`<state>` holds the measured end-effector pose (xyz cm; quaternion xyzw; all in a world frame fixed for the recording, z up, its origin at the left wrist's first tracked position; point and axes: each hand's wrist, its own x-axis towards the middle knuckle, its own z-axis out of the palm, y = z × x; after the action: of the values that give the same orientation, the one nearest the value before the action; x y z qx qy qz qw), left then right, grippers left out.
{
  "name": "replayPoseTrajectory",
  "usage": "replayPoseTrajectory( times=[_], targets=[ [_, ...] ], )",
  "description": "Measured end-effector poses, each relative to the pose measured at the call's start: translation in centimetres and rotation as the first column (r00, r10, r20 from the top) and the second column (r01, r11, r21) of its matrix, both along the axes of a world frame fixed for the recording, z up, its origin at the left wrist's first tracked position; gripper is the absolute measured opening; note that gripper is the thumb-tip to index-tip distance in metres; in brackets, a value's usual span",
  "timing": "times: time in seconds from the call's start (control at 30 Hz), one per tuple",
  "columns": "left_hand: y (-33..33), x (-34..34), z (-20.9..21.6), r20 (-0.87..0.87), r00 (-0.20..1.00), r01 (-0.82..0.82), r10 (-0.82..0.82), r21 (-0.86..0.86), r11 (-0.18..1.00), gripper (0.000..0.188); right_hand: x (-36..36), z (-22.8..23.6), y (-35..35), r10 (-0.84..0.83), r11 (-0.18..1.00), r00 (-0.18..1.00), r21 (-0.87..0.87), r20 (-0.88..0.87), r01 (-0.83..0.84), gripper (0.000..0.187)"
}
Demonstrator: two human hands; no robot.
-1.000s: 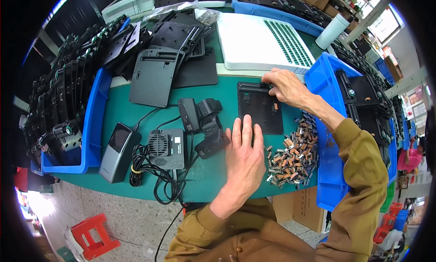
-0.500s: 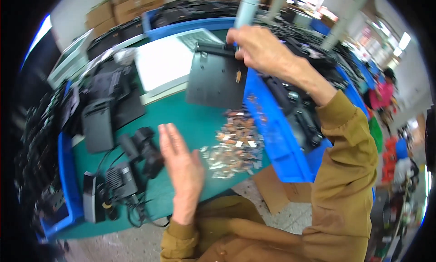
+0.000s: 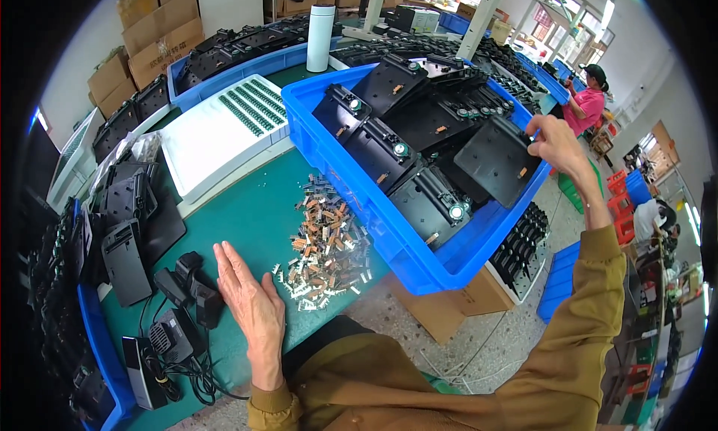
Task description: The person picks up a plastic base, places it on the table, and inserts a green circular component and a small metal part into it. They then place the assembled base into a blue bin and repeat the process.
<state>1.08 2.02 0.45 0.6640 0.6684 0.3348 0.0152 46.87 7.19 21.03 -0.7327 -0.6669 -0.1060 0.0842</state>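
- The black plastic plate lies tilted over the far right part of the blue bin, resting on the black parts piled inside and reaching to the bin's right wall.
- The right hand pinches the plate's upper right corner, fingers closed on its edge; the rest of the plate extends down and left, away from the palm.
- Below the plate, near the bin's front wall, lie black housings with round green-centred fittings; more stand toward the bin's back left corner.
- The bin's front right corner juts past the workbench edge, above a cardboard box and a lower blue crate on the floor.
- The left hand rests flat on the green workbench near its front edge, fingers straight, together and holding nothing.
- Just right of that hand, between it and the bin's long left wall, spreads a heap of small metal clips; a bare green strip separates hand and heap.
- Left of the hand lie a black electric screwdriver and tangled cables, close to the front edge.
- A white vented cover lies toward the back edge, with open green surface between it and the heap.
- Black stands crowd the workbench's left edge.
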Motion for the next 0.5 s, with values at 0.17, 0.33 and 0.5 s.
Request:
replayPoseTrajectory(
  times=[0.17,0.33,0.5],
  targets=[
    [0.0,-0.2,-0.2,-0.001,1.000,-0.012,0.012,-0.027,1.000,0.079,-0.4,-2.3,0.6,-0.117,0.986,0.992,-0.125,-0.048,0.110,0.029],
    [0.1,-0.2,-0.4,-0.006,1.000,-0.007,0.007,-0.028,1.000,0.078,0.3,-3.8,1.4,-0.063,0.994,0.997,-0.095,-0.046,0.058,0.033],
    [0.0,-0.2,-0.4,-0.018,1.000,-0.022,0.021,-0.047,0.999,0.077,-1.3,-4.2,2.1,-0.190,0.966,0.977,-0.197,-0.099,0.168,0.026]
  ],
)
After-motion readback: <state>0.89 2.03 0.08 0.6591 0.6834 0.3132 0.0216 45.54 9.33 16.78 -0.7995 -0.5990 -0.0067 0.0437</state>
